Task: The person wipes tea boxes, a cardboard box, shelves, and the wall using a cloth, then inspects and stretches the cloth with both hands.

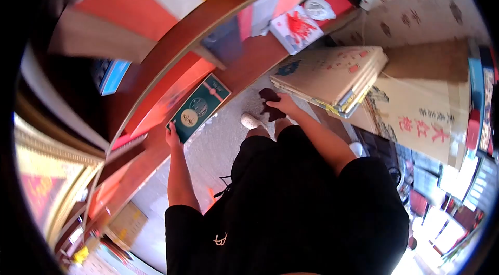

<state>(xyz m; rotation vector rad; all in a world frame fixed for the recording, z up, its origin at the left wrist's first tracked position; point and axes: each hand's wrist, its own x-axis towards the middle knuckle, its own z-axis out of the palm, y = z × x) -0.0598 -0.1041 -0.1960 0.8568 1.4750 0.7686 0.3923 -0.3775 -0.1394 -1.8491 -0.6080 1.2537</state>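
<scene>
My left hand [173,136] grips the lower left end of a flat dark green box [205,99]. The box has a round gold emblem and a pink band with a small rosette, and it sits over the front edge of the wooden shelf [248,64]. Whether the shelf bears its weight I cannot tell. In my right hand [285,104] is a crumpled dark brown cloth [270,111], closed in the fingers and hanging above the floor, apart from the box.
Flat cardboard boxes [325,70] are stacked close to my right forearm, beside a large printed carton [416,114]. A white box with red print [296,30] stands further along the shelf. At lower left are a gold frame [57,171] and a cardboard box [126,224] on the floor.
</scene>
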